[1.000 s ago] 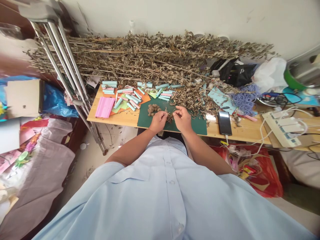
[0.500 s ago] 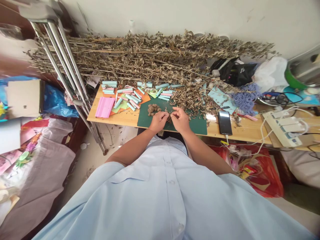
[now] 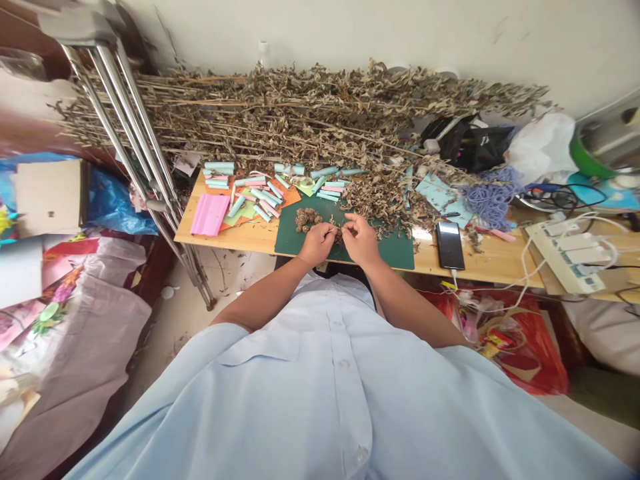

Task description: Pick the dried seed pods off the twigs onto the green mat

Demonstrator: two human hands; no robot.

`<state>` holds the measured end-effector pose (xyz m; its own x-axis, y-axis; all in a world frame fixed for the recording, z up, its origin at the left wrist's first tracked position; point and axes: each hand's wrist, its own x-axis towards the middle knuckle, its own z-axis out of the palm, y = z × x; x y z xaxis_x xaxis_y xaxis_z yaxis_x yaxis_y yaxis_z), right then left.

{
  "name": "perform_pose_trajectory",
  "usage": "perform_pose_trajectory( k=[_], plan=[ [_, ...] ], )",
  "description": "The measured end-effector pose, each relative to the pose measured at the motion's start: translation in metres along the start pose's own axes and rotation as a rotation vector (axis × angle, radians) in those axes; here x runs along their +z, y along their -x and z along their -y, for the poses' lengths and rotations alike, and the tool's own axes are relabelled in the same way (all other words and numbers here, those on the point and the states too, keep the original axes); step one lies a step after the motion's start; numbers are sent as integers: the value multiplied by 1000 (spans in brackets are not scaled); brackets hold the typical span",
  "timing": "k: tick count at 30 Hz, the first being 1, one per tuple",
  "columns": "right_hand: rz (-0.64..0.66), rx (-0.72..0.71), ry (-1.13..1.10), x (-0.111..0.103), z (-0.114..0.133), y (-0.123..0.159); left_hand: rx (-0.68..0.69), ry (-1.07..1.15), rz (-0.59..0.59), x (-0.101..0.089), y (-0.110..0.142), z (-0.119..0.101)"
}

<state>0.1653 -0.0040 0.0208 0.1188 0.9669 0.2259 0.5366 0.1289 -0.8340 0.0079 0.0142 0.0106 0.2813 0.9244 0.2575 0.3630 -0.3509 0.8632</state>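
My left hand and my right hand meet over the green cutting mat at the front of the table. Their fingertips are pinched together on a small clump of dried leaves, partly hidden by the fingers. Just beyond my left hand, several rolled brown balls of dried leaves lie on the mat. A loose heap of dried leaves spreads past my right hand. Several pale blue and pink paper rolls sit to the left, near a pink paper stack.
Long dried plant stalks cover the table's back. On the right are a phone on a cable, purple cord and a power strip. Metal crutches lean at the left. A red bag lies below the table.
The fingers of both hands have shifted very slightly, still close together over the mat. Everything else stays in place.
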Motion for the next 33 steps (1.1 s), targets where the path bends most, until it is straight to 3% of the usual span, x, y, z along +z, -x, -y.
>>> perform_pose_trajectory(
  k=[11, 27, 33],
  plan=[
    [-19, 15, -52, -1, -2, 0, -47, 39, -4, 1, -1, 3],
    [145, -30, -46, 2, 0, 6, -35, 66, -8, 4, 0, 8],
    [140, -16, -30, 3, 0, 7, -83, 86, -47, 1, 0, 4]
  ],
)
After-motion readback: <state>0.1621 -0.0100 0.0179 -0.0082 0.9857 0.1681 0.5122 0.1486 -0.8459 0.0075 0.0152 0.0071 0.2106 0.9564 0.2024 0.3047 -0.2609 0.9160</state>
